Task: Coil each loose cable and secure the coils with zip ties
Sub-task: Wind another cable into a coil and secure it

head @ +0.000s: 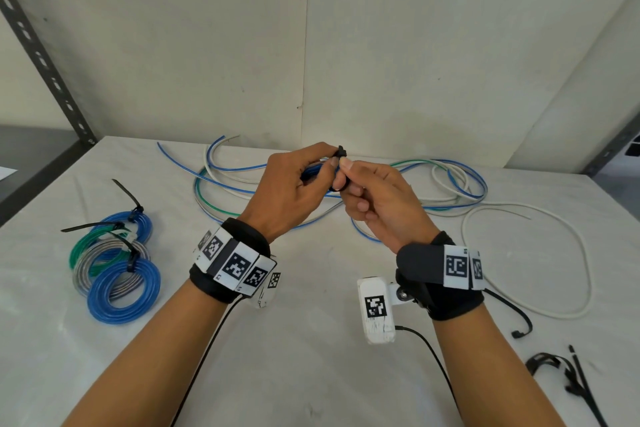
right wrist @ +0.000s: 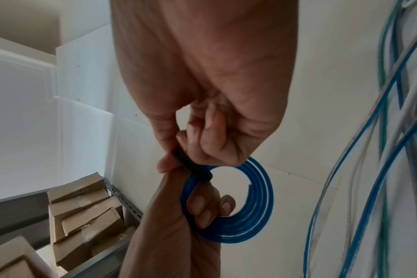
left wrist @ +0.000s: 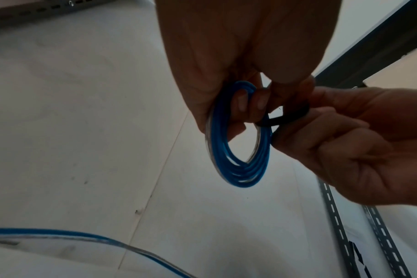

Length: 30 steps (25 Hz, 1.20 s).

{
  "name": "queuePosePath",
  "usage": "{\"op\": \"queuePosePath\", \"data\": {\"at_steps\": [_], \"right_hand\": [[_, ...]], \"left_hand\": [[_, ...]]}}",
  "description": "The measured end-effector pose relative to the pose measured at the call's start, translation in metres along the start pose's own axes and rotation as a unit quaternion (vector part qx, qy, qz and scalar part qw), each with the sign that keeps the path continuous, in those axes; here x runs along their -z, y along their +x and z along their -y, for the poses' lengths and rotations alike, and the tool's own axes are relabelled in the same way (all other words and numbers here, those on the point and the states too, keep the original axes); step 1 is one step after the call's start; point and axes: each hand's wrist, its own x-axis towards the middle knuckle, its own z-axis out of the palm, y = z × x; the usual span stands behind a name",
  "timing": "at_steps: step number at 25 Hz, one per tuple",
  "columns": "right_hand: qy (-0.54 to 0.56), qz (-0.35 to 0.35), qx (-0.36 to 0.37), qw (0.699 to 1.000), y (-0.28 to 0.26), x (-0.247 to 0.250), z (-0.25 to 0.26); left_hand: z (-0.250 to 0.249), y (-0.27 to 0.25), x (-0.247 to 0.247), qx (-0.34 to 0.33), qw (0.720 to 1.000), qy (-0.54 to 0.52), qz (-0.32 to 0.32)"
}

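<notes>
Both hands up above table (head: 311, 340), meeting at center. L hand (head: 291, 191) grips small blue coil (left wrist: 238, 154), fingers curled thru its middle, thumb on outside; coil hangs edge-on below the fist in L wrist view, several turns of blue cable w/ clear sheath. R hand (head: 377, 204) pinches black zip tie (left wrist: 283, 116) btw thumb and index, other fingers curled in. Tie is looped round the coil's top section, right where the two hands touch; tie head (head: 341, 151) pokes up just above L fingertips in head view. R wrist view shows the black strap crossing the coil strands just under R fingers (right wrist: 202, 143). Can't tell if tie tail is thru the head.

Beyond hands, far side of table: loose cables (head: 415, 184), blue, white, green, tangled in long loops, partly hidden behind the hands. One white cable (head: 519, 211) loops out to the R of R hand, near R wrist.

L of L wrist: finished coils (head: 114, 267) piled together, two blue, one green, one grey, each w/ black tie, tails sticking up and out.

Near side, R of R forearm: spare zip ties (head: 568, 374) lying in a loose bunch by table edge.

Wrist bands w/ marker tags on both wrists, thin black leads trailing back along forearms.
</notes>
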Motion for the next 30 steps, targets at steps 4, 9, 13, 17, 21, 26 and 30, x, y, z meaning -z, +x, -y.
{"op": "queuePosePath", "data": {"at_steps": [4, 9, 13, 17, 21, 26, 30], "right_hand": [[-0.098, -0.082, 0.024, 0.992, -0.001, -0.003, 0.002], [-0.235, -0.198, 0.121, 0.944, 0.006, 0.006, -0.006], [-0.136, -0.154, 0.09, 0.975, 0.004, 0.01, -0.003], [-0.04, -0.216, 0.075, 0.973, 0.006, 0.019, 0.005], [-0.004, -0.295, 0.089, 0.951, 0.011, 0.032, 0.005], [0.028, -0.317, 0.116, 0.941, 0.014, 0.036, 0.003], [0.016, -0.314, 0.121, 0.942, 0.014, 0.036, 0.003]], "left_hand": [[0.005, -0.001, -0.003, 0.004, 0.999, 0.004, 0.033], [0.006, -0.001, -0.006, 0.032, 0.994, -0.086, 0.053], [-0.001, -0.004, -0.013, 0.053, 0.987, -0.114, 0.102], [-0.007, -0.005, -0.015, 0.09, 0.976, -0.156, 0.125], [-0.008, -0.006, -0.018, 0.136, 0.952, -0.237, 0.141], [-0.01, -0.007, -0.019, 0.174, 0.935, -0.273, 0.148], [-0.016, -0.008, -0.021, 0.166, 0.936, -0.271, 0.153]]}}
